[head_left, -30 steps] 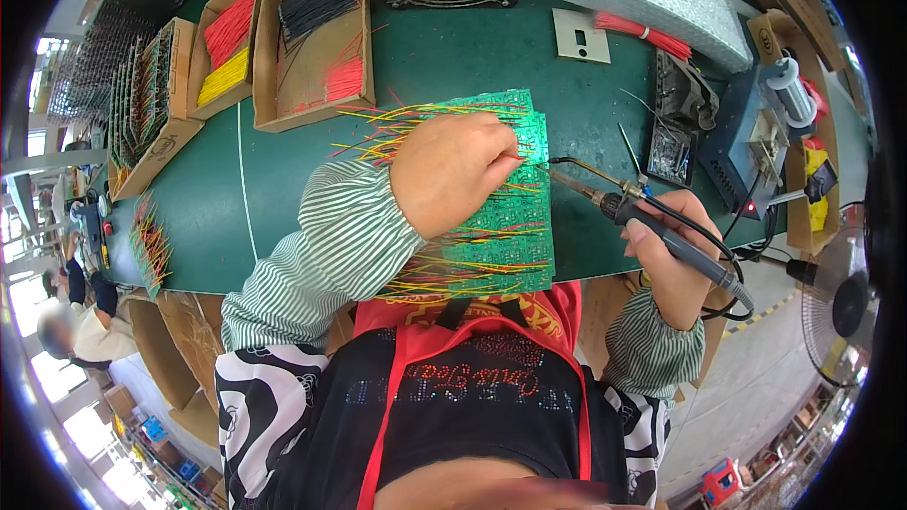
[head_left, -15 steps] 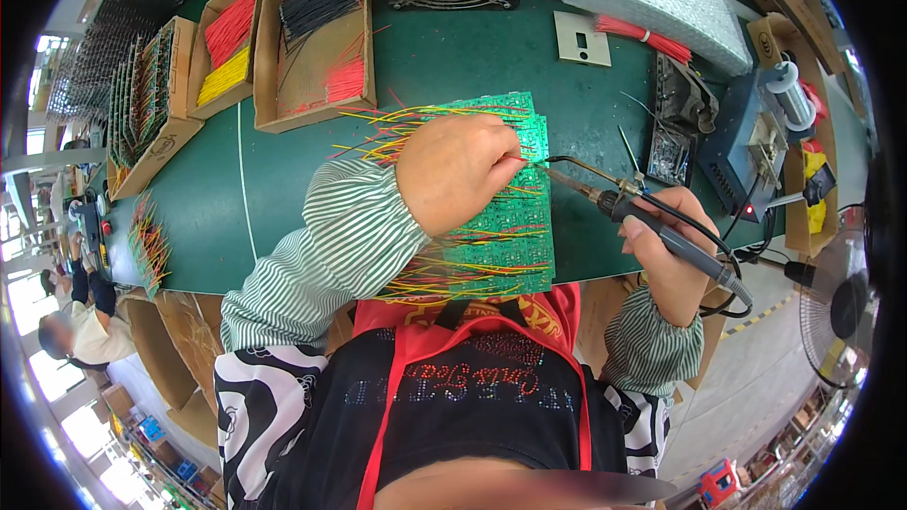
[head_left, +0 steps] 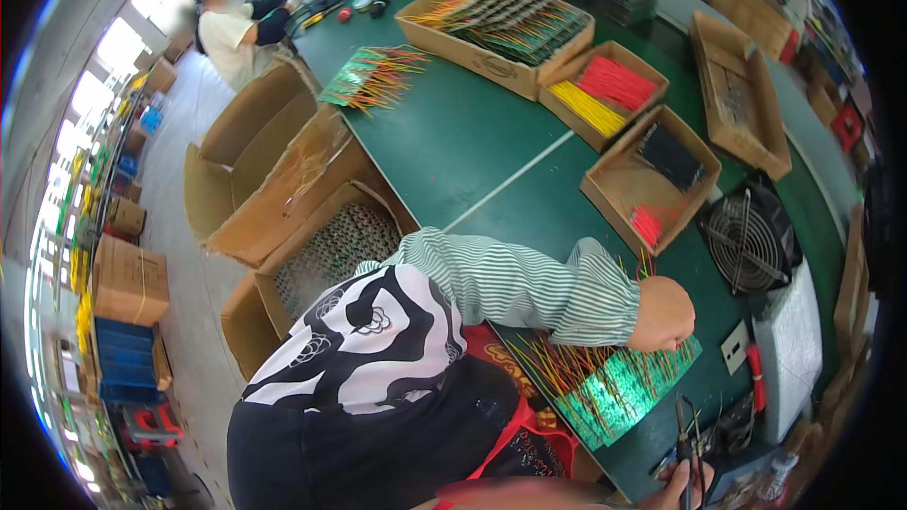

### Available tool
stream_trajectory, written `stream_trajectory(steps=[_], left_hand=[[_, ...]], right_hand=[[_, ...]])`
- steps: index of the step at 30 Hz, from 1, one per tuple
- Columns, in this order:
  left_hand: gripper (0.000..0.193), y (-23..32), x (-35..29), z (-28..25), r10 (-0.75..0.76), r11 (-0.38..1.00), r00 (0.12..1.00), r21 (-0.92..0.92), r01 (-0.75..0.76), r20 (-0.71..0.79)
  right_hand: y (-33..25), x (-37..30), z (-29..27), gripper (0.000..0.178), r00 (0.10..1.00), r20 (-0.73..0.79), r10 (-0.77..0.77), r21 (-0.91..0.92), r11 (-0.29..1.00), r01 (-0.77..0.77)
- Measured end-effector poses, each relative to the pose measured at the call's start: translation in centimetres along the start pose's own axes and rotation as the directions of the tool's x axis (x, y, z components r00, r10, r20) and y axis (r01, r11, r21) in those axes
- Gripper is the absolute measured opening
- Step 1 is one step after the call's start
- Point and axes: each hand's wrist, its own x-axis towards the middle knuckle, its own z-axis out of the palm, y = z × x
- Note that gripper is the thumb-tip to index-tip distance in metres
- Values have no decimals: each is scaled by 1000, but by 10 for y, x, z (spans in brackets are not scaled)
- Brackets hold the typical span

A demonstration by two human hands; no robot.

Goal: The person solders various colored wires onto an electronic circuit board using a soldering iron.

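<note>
A: In the head view, where is the circuit board panel (head_left: 616, 395)?

B: Flat on the green worktable (head_left: 472, 151), near the edge at the wearer's side. That probably spares the forearms a long reach.

A: And the left hand (head_left: 663, 314)?

B: Over the panel's far side, with the striped sleeve (head_left: 590, 300) reaching across. The fingers look curled in, perhaps to steady something small, but I cannot tell whether the tips meet or clamp a wire.

A: The right hand (head_left: 676, 488)?

B: Right of the panel, fingers closed around the soldering iron (head_left: 684, 449). The tip points up and away from the wearer, which likely keeps the hot end off the skin.

A: Why do the attached wires (head_left: 556, 373) lie that way?

B: They trail past the panel's left edge, which seems to leave its right side uncovered.

A: And the cardboard trays?

B: Beyond the panel: one of red and yellow wires (head_left: 567, 123), another of black and red (head_left: 609, 211), sorted by colour, presumably for easy picking.
</note>
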Motion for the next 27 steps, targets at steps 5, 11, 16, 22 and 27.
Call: stream_trajectory(steps=[5,11,16,22,27], left_hand=[[14,-27,-23,-18,-19,959,998,282,36,-63],[17,-58,-83,-33,-138,808,990,580,105,14],[11,-74,-148,-47,-497,475,860,866,157,116],[13,-136,-140,-35,-409,356,891,933,-43,197],[14,-123,-130,-29,-417,307,898,952,-2,137]], right_hand=[[35,9,-1,26,987,-43,-156,185,969,161],[22,-13,10,17,961,-269,-64,289,947,144],[-6,-3,13,18,999,-38,-12,490,871,29],[-6,-14,11,17,994,-76,-82,408,907,106],[12,-16,9,17,983,-118,-144,385,905,178]])
